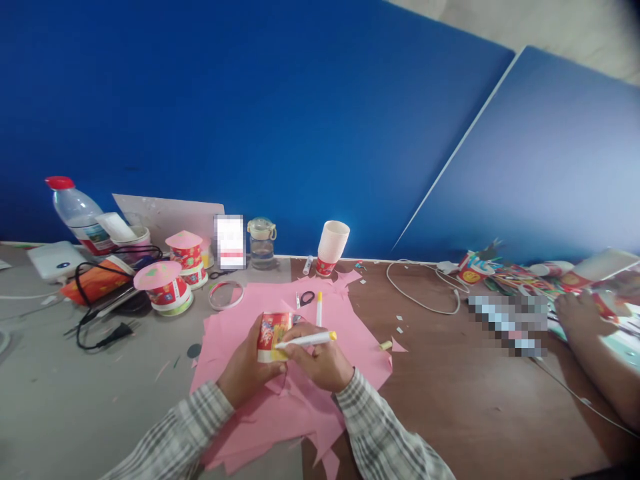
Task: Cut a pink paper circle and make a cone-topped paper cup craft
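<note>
My left hand [245, 373] grips a red paper cup [270, 331] with yellow patches, tipped so its printed side faces up. In my right hand [320, 360] is a white marker [310, 339] with a yellow end; its tip meets the cup's side. Both hands are over a spread of torn pink paper [250, 433]. Just beyond them lie a second yellow-and-white marker [319, 308] and scissors [307, 299] with a dark handle, partly covered. A ring of clear tape [226, 295] rests at the paper's left edge.
On the left stand pink-topped cup models [167, 293], a bottle [80, 217], a power bank [57, 261] and black cables [107, 337]. A glass jar [262, 243] and stacked white cups [333, 241] are at the blue partition [250, 120]. At right, another person's hand [583, 313] is near craft sticks [520, 283].
</note>
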### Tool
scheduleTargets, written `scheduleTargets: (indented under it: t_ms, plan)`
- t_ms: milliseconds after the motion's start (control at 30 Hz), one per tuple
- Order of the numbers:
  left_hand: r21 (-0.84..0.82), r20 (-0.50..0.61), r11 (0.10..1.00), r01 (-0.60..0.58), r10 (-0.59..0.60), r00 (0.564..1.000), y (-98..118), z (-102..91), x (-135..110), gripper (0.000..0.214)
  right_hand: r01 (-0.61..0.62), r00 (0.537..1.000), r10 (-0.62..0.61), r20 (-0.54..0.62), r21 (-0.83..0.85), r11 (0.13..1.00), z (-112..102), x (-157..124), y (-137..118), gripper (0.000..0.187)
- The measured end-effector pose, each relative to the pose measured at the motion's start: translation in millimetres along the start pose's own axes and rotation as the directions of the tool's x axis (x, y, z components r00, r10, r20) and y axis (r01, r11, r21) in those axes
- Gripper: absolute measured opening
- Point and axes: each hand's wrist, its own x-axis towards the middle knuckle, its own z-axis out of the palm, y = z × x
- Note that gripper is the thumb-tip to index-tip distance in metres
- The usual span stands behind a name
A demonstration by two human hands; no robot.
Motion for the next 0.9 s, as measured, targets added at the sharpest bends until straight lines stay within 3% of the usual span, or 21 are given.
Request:
scheduleTargets:
  t_ms: [67, 233, 333, 500, 633, 767, 900]
  plan:
    - [-0.011, 0.01, 1.0, 0.002, -0.002, 1.0, 0.5, 0.1, 0.2, 0.097, -0.034, 0.999, 0.034, -0.032, 0.005, 0.999, -0.3, 0.1, -0.1, 0.009]
    - [0.019, -0.012, 0.999, 0.04, -0.04, 0.999, -0.8, 0.6, 0.6, 0.101, -0.066, 0.993, 0.058, 0.107, 0.072, 0.995, -2.3, 0.3, -1.5, 0.011]
    - [-0.004, -0.001, 1.0, 0.021, -0.021, 1.0, -1.5, 0.9, 0.9, 0.098, -0.091, 0.996, 0.09, 0.008, 0.065, 0.994, -3.3, 0.3, -1.1, 0.009]
    - [0.012, -0.028, 0.999, 0.043, -0.043, 0.999, -1.2, 0.9, 1.2, 0.101, -0.098, 0.99, 0.091, 0.104, 0.056, 0.994, -3.7, -0.6, 1.1, 0.009]
    - [0.017, -0.018, 0.998, 0.059, -0.058, 0.998, 0.2, 0.5, 1.2, 0.101, -0.078, 0.997, 0.078, 0.0, 0.022, 0.997, -4.2, -0.3, 0.9, 0.009]
    - [0.018, -0.028, 0.997, 0.08, -0.079, 0.996, 0.6, 0.8, 0.8, 0.105, -0.105, 0.986, 0.096, 0.136, 0.061, 0.993, -4.5, -0.3, 0.9, 0.009]
    - [0.018, -0.024, 0.999, 0.04, -0.04, 0.999, -0.2, 1.0, 0.6, 0.101, -0.091, 0.996, 0.092, -0.001, 0.059, 0.994, -5.1, 0.1, 1.5, 0.008]
